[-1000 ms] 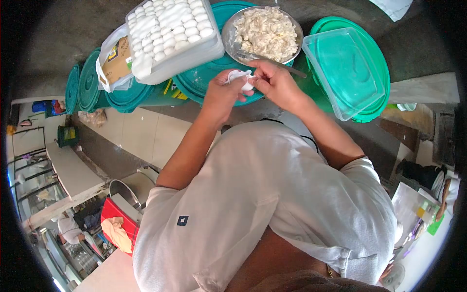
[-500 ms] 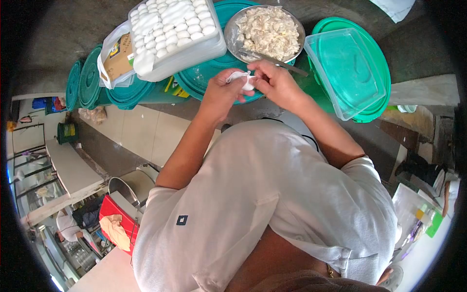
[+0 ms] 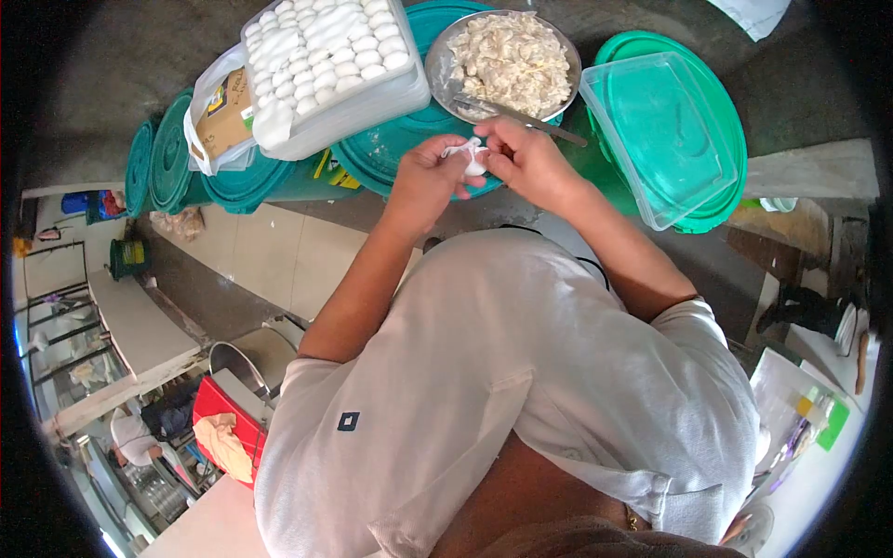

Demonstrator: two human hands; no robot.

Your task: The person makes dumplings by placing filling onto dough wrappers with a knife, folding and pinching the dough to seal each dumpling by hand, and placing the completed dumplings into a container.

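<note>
A small white dough piece (image 3: 473, 158), its edges gathered, sits in the fingers of my left hand (image 3: 426, 181). My right hand (image 3: 530, 166) pinches the same piece from the other side. Just beyond the hands, a metal bowl (image 3: 443, 67) holds a pale, lumpy filling (image 3: 513, 63). A flat metal utensil (image 3: 538, 123) rests across the bowl's near edge. Up and to the left, a clear plastic container (image 3: 358, 113) is filled with rows of rounded white pieces (image 3: 321, 67).
Green lidded buckets (image 3: 381, 158) stand under the container and bowl. At the right, a clear plastic lid (image 3: 656, 139) lies on another green lid (image 3: 716, 102). A bag with a brown package (image 3: 221, 116) is at the left. A red object (image 3: 233, 423) is at lower left.
The white dough piece has become more gathered and compact between my fingers. Both hands stay in nearly the same place.
</note>
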